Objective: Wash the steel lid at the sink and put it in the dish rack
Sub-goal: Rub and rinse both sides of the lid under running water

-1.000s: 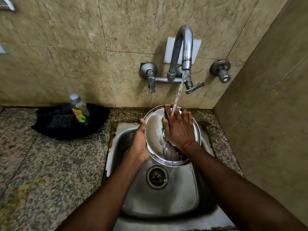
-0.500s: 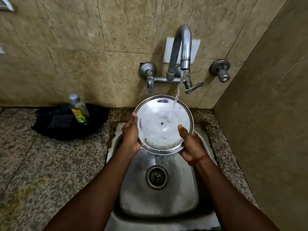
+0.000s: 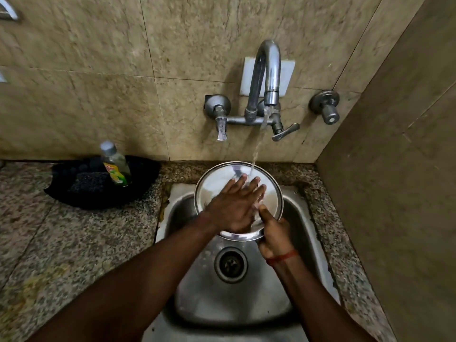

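Lid under the tap

The lid (image 3: 223, 183) is held tilted above the sink (image 3: 306, 218), in the tap's (image 3: 267, 77) stream. The left hand (image 3: 234, 206) lies flat on it, fingers spread; the right hand (image 3: 274, 233) pinches its lower rim

The left hand (image 3: 234, 206) hides the steel lid's (image 3: 217, 183) centre; a metal handle (image 3: 8, 9) at upper left is cut off by the frame edge

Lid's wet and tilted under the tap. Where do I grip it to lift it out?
Probably pinch the lid by its near-right rim, coming from the right, as the right hand does. The face is broad, wet and smooth; only the thin edge offers purchase. Left hand lies flat on it.
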